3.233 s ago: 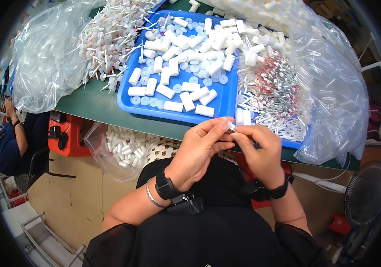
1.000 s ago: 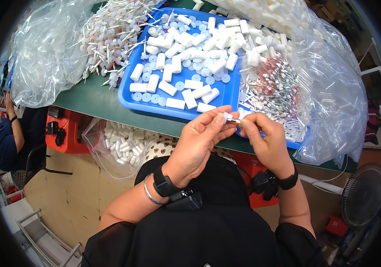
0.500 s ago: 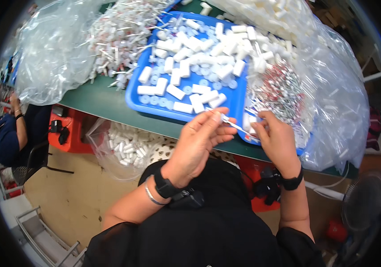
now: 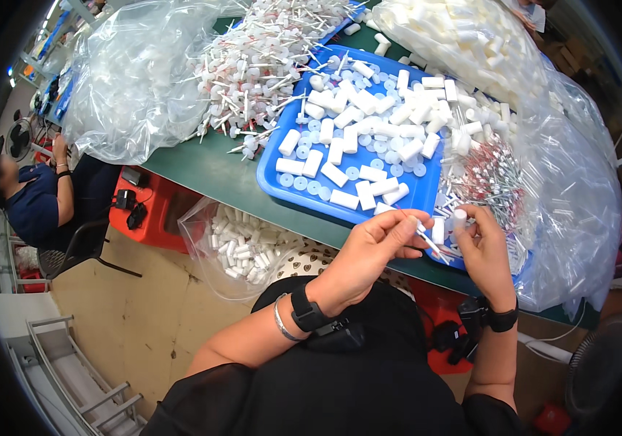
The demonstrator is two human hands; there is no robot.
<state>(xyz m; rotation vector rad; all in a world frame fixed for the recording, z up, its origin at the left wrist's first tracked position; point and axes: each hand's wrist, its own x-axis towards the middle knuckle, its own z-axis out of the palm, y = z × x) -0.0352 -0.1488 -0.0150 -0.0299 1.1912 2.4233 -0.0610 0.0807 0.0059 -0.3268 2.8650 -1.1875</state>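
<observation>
My left hand (image 4: 370, 256) is closed in a pinch on a thin white rod (image 4: 433, 245) that slants down to the right, past the front edge of the blue tray (image 4: 271, 190). My right hand (image 4: 488, 256), to the right of the rod, pinches a short white foam cylinder (image 4: 460, 217) between thumb and fingers. Rod and cylinder are apart. In the tray lie many white cylinders (image 4: 334, 174) and translucent round discs (image 4: 314, 187). Beside my right hand is a pile of thin rods with reddish and silvery parts (image 4: 487, 173).
Assembled rods with discs (image 4: 249, 69) are heaped at the back left, beside a clear plastic bag (image 4: 136, 87). A large bag of white cylinders (image 4: 463, 40) stands at the back right. Below the green table (image 4: 180, 168) hangs another bag of cylinders (image 4: 242, 243). A person (image 4: 35, 192) sits far left.
My right hand has come away from the rod's end and now holds a white cylinder. My left hand still pinches the rod. The whole view has shifted, placing the table farther right and lower.
</observation>
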